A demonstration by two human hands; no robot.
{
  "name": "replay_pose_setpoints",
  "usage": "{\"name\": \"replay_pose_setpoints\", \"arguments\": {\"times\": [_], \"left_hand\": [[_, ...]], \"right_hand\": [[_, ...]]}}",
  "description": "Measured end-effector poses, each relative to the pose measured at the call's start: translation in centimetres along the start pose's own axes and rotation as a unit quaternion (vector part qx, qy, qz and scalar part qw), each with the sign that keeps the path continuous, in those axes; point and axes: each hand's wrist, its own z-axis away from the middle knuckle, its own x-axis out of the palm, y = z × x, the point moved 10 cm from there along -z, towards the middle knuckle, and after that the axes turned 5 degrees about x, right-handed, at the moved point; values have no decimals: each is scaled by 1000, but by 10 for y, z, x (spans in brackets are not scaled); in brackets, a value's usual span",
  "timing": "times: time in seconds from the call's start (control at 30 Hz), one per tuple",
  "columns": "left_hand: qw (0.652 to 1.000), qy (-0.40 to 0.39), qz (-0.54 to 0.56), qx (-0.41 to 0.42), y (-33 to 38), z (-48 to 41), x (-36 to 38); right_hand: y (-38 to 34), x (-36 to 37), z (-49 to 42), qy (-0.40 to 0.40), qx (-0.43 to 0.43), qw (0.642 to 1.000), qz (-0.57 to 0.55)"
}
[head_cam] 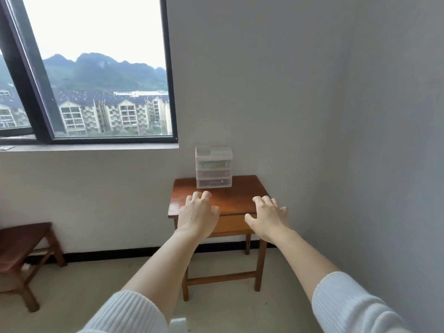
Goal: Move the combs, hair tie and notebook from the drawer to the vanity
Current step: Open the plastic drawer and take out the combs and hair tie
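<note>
A small clear plastic drawer unit [213, 167] with three shut drawers stands at the back of a brown wooden vanity table [230, 200] in the room's corner. Blurred coloured items show through the drawer fronts; combs, hair tie and notebook cannot be told apart. My left hand [198, 213] and my right hand [268, 216] stretch out in front of me, palms down and fingers spread. Both are empty. They hover in front of the table's near edge, below the drawer unit and apart from it.
A darker wooden stool or side table [22, 246] stands at the left by the wall. A large dark-framed window [96, 75] fills the upper left. A grey wall [360, 140] closes the right side. The floor is pale tile.
</note>
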Motion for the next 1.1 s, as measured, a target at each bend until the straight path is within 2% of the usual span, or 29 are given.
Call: {"name": "replay_pose_setpoints", "arguments": {"times": [0.17,0.37,0.5,0.77,0.87,0.97,1.03,1.1], "left_hand": [[999,-6,29,-22,-52,-116,84],[986,-38,118,-114,-132,-239,182],[976,-47,147,-153,-176,-306,226],[952,-30,232,-199,-244,-438,301],[933,16,276,-229,-262,-471,315],[914,60,304,-262,-277,-495,320],[895,68,341,-280,-283,-508,328],[886,70,366,-276,-284,-516,334]], "right_hand": [[2,72,-124,-33,3,999,-31],[-1,160,-270,-105,26,990,-96],[-10,204,-359,-143,48,980,-128],[-23,278,-498,-164,111,954,-226],[-25,303,-530,-184,150,922,-307],[-31,324,-552,-210,198,871,-398],[-39,338,-562,-232,242,820,-464],[-46,351,-563,-247,312,748,-531]]}}
